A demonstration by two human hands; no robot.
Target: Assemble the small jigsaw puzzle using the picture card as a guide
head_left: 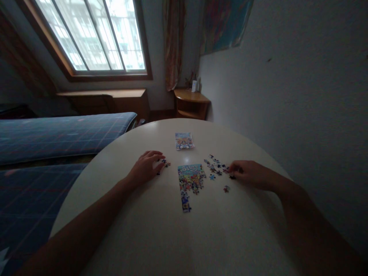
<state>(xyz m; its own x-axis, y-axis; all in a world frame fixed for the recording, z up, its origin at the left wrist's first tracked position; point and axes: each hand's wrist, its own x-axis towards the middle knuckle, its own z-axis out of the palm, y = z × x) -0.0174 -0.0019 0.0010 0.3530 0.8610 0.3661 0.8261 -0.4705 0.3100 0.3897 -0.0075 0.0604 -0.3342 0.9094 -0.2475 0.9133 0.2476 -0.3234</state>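
Head view: left hand point(146, 166) half-curled, right hand point(241, 172) bunched, I can't tell either's hold, and a careless sweep could scatter the loose puzzle pieces point(212, 177).

1. bench point(149, 226): pale top, curved far edge, faint glare
2. partly assembled puzzle point(191, 174): mid-bench, strip down its left side
3. printed sheet point(184, 141): beyond puzzle, apart from it
4. loose pieces point(219, 173): scattered right of puzzle
5. small cluster point(166, 163): pieces left of puzzle
6. small clump point(226, 189): nearer side, apart from scatter
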